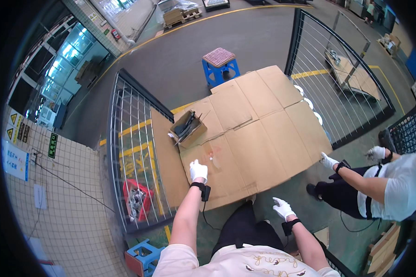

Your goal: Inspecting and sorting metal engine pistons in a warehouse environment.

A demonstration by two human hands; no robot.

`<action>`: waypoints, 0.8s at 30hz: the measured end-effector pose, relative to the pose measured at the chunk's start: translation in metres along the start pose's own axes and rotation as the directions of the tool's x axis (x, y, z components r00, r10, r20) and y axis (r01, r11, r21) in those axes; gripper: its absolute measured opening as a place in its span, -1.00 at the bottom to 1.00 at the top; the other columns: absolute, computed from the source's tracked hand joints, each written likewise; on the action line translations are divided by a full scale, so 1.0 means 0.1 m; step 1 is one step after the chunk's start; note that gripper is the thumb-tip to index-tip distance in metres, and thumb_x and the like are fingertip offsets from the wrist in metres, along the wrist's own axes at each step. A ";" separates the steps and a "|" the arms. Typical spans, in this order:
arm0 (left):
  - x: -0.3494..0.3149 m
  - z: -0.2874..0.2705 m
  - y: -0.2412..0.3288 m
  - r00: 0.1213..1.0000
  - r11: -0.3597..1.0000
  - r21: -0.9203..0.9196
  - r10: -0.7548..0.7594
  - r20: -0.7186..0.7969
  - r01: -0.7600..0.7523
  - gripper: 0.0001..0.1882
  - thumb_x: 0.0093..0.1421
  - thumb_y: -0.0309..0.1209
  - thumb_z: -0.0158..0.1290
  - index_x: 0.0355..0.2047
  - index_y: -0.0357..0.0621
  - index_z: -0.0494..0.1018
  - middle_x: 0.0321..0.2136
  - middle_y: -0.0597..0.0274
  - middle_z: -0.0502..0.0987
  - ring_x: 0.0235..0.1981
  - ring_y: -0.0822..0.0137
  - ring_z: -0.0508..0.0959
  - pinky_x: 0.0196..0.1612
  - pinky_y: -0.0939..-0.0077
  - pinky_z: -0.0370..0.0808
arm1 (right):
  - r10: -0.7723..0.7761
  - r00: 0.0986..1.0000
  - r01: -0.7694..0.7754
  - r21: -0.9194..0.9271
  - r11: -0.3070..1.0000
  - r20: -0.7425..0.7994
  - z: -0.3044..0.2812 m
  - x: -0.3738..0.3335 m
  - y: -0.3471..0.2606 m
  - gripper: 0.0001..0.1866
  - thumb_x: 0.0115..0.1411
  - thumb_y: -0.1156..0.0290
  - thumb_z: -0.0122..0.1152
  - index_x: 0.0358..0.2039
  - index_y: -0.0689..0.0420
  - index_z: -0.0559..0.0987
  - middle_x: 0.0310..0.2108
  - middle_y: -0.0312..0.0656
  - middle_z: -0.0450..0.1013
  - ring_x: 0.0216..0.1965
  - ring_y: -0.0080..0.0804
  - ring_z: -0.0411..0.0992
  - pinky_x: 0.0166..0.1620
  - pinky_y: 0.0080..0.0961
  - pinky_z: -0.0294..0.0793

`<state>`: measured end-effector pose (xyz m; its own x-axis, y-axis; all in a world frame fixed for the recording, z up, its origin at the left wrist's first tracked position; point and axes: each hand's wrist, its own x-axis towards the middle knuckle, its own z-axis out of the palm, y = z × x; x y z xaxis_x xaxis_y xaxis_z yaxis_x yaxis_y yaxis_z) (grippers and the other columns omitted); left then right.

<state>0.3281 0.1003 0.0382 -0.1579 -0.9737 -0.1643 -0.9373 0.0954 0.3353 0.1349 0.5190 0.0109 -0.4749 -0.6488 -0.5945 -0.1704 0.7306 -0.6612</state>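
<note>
My left hand (198, 171), in a white glove, is over the near left part of a large flat sheet of cardboard (272, 138). Its fingers reach forward, loosely apart, and hold nothing I can see. A small clear scrap (215, 161) and a reddish mark lie just ahead of it. My right hand (283, 208), gloved as well, hangs in the air off the sheet's near edge, fingers stretched to the left and nothing in them. Farther off on the cardboard stands an open carton (188, 129) with dark tools or parts inside.
At the right, a co-worker (379, 184) touches the sheet's corner with a gloved hand (328, 161). Wire-mesh side panels (134, 152) flank the cardboard. A red bin (137, 201) of metal parts is by the left panel. Blue stools (219, 69) stand beyond and at near left.
</note>
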 end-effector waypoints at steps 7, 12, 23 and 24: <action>1.15 -0.21 0.54 0.948 0.954 0.229 0.243 -0.207 -0.194 -0.45 0.09 -0.36 0.10 0.11 -0.14 0.30 0.07 0.08 0.34 0.12 0.07 0.34 0.08 0.13 0.39 | 0.021 0.991 -0.017 -0.028 0.999 0.132 0.13 0.93 -0.70 -0.37 0.11 0.29 0.18 0.24 0.02 0.34 0.11 -0.01 0.41 0.14 -0.08 0.37 0.20 -0.30 0.34; 1.61 -0.10 0.77 0.992 0.895 0.430 0.127 0.000 -0.115 -0.69 0.16 -0.25 0.05 -0.13 -0.11 0.46 -0.15 0.11 0.44 -0.08 0.12 0.48 -0.09 0.17 0.45 | 0.165 0.973 -0.208 0.304 0.930 0.161 0.43 1.51 -0.66 -0.31 0.09 0.25 0.27 0.24 0.11 0.31 0.10 0.00 0.42 0.13 -0.16 0.39 0.19 -0.38 0.35; 2.07 -0.06 0.35 0.975 0.767 0.602 0.168 0.145 -0.222 -0.72 0.11 -0.14 0.15 -0.40 -0.11 0.60 -0.31 0.13 0.48 -0.18 0.15 0.51 -0.19 0.23 0.49 | 0.217 0.923 -0.189 -0.114 0.975 0.318 0.41 1.71 -1.22 -0.11 0.03 -0.23 0.26 0.12 0.31 0.42 0.03 0.04 0.46 0.08 -0.09 0.43 0.14 -0.36 0.39; 2.06 -0.06 0.41 0.974 0.770 0.596 0.172 0.151 -0.228 -0.72 0.11 -0.14 0.15 -0.40 -0.11 0.60 -0.31 0.13 0.48 -0.18 0.15 0.51 -0.19 0.23 0.49 | 0.223 0.924 -0.196 -0.116 0.974 0.312 0.39 1.69 -1.18 -0.11 0.03 -0.23 0.26 0.12 0.31 0.42 0.03 0.04 0.46 0.08 -0.09 0.43 0.14 -0.36 0.39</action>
<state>0.2589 -0.0970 0.0234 -0.3618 -0.9003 -0.2420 -0.8707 0.4191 -0.2573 0.1088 0.3148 -0.0292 -0.2077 -0.5027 -0.8391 -0.1735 0.8632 -0.4742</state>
